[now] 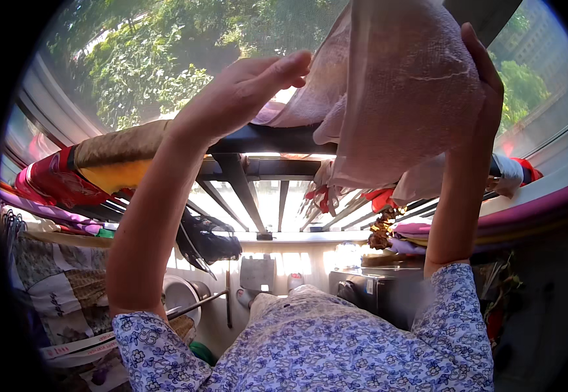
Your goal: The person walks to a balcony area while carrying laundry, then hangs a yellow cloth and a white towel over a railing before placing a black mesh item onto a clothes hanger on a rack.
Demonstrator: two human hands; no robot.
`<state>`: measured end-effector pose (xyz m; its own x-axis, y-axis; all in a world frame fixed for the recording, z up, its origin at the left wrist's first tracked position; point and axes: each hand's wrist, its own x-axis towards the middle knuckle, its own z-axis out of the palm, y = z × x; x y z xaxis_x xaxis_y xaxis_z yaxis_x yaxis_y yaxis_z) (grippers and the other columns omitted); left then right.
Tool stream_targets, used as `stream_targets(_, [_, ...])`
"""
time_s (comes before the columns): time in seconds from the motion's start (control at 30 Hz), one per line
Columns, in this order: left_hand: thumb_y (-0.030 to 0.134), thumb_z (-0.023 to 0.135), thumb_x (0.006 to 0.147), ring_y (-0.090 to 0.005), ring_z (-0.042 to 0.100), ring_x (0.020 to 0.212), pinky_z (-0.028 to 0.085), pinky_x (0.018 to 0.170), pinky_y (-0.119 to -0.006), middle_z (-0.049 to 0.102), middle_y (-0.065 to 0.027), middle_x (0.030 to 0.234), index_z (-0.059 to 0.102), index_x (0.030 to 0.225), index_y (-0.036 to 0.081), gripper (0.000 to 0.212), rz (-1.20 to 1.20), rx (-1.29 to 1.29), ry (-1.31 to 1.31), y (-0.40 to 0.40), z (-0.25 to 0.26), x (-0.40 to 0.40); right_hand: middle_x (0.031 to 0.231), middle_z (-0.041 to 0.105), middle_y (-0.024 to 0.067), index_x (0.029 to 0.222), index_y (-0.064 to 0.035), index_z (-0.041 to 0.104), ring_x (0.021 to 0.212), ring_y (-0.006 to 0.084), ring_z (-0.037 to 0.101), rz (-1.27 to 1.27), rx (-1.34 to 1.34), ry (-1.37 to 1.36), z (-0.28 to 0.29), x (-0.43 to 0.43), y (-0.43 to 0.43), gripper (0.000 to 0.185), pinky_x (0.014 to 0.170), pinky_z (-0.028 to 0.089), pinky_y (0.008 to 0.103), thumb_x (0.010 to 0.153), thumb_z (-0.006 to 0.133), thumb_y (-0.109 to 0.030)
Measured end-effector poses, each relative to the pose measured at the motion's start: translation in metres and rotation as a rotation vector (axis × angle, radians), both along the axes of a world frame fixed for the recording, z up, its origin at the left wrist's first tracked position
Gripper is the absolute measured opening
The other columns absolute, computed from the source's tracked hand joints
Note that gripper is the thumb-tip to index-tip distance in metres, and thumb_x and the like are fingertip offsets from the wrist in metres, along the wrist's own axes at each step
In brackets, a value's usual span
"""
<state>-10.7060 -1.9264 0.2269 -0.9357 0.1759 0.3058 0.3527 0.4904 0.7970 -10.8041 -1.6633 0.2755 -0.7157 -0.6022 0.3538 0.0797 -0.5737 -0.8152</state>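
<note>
A pale pink terry towel (406, 88) hangs before me in folds, its top running out of the picture. My right hand (487, 83) is at its right edge, thumb up along the border and the other fingers hidden by the cloth; it appears to grip the towel. My left hand (249, 93) is raised by the towel's left edge, thumb and fingers curled close together. Whether those fingertips touch the fabric cannot be made out. Below the towel's lower left part runs a dark rail (274, 139).
Red cloth (61, 179) and a brown-and-yellow cloth (117, 152) drape over the rail at left. A black mesh item (210, 237) hangs below. On the floor are a round white basin (178, 294) and a dark box (382, 294). Behind stands a screened window (156, 59).
</note>
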Motion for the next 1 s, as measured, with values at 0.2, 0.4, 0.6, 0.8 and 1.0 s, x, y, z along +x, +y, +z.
stream_targets(0.2, [0.051,0.056,0.080,-0.0294,0.055,0.105,0.044,0.089,-0.040,0.057,-0.0175,0.112,0.054,0.115,0.003,0.060,0.207,-0.365,0.003,-0.011,-0.029,-0.005,0.090,0.061,0.0153,0.105,0.0038,0.053,0.080,0.0223,0.063,0.097,-0.014,-0.029,0.016,0.000,-0.031,0.041,0.073,0.053,0.0325,0.088,0.049,-0.033])
stream_targets(0.4, [0.049,0.061,0.074,-0.0307,0.064,0.070,0.049,0.065,-0.039,0.063,-0.0173,0.074,0.065,0.093,0.006,0.048,0.171,-0.511,0.140,-0.005,-0.030,-0.021,0.080,0.062,0.0137,0.096,0.0038,0.057,0.070,0.0205,0.064,0.418,-0.079,-0.131,0.017,-0.002,-0.081,0.035,0.067,0.055,0.0311,0.088,0.048,-0.029])
stream_targets(0.6, [0.031,0.055,0.082,-0.0288,0.063,0.069,0.049,0.064,-0.038,0.064,-0.0171,0.081,0.065,0.089,0.004,0.030,0.454,-0.597,0.144,-0.051,-0.031,-0.019,0.081,0.059,0.0130,0.098,0.0034,0.054,0.070,0.0185,0.062,0.474,0.000,-0.060,0.012,-0.004,-0.104,0.033,0.068,0.053,0.0307,0.090,0.046,-0.028])
stream_targets(0.8, [0.027,0.050,0.088,-0.0198,0.062,0.078,0.048,0.071,-0.033,0.065,-0.0119,0.087,0.061,0.100,-0.001,0.033,0.241,0.225,0.277,-0.050,-0.039,0.023,0.104,0.052,0.0205,0.117,0.0027,0.041,0.094,0.0259,0.057,0.289,0.277,-0.036,-0.029,0.024,-0.085,0.055,0.082,0.049,0.0395,0.086,0.049,-0.043])
stream_targets(1.0, [0.036,0.037,0.094,-0.0208,0.056,0.098,0.042,0.087,-0.032,0.058,-0.0147,0.106,0.048,0.117,-0.004,0.048,-0.036,1.012,0.003,-0.002,-0.055,0.059,0.121,0.039,0.0278,0.132,0.0037,0.023,0.118,0.0339,0.042,0.284,0.439,-0.062,-0.070,0.072,-0.062,0.084,0.097,0.036,0.0486,0.082,0.041,-0.062])
